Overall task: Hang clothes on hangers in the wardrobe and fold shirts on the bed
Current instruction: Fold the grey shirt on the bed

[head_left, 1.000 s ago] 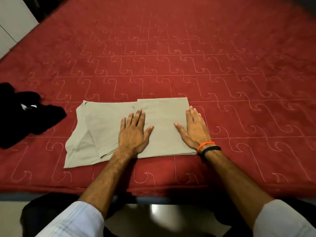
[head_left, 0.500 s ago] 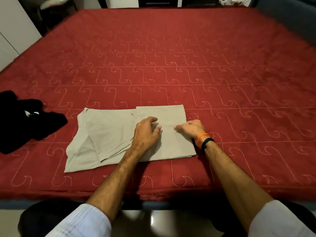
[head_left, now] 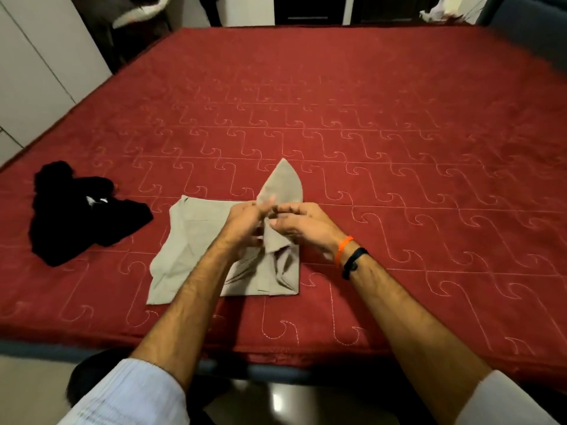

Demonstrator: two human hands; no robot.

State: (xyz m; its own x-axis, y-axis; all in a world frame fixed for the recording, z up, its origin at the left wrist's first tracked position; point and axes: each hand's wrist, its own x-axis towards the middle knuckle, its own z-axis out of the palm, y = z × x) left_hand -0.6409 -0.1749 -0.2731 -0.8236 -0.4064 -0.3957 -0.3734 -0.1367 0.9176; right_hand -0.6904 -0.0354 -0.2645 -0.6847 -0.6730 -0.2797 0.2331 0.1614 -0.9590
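Both forearms reach over the bed (head_left: pixel 368 118); left hand (head_left: pixel 242 222) and right hand (head_left: pixel 302 223) pinch the beige shirt's (head_left: pixel 196 234) lifted flap above it.

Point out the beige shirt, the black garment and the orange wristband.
beige shirt (head_left: pixel 196 237): head view, flat left part on the bed.
black garment (head_left: pixel 82 216): head view, middle of the heap.
orange wristband (head_left: pixel 343 250): head view, band on the right wrist.

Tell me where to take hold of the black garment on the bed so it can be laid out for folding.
Take the black garment at its right-hand lobe, which juts towards the beige shirt. Come from above and from the right. The garment lies crumpled in a heap on the red bedspread, with no collar or hem showing, so that flatter, protruding edge probably offers the easiest grip.
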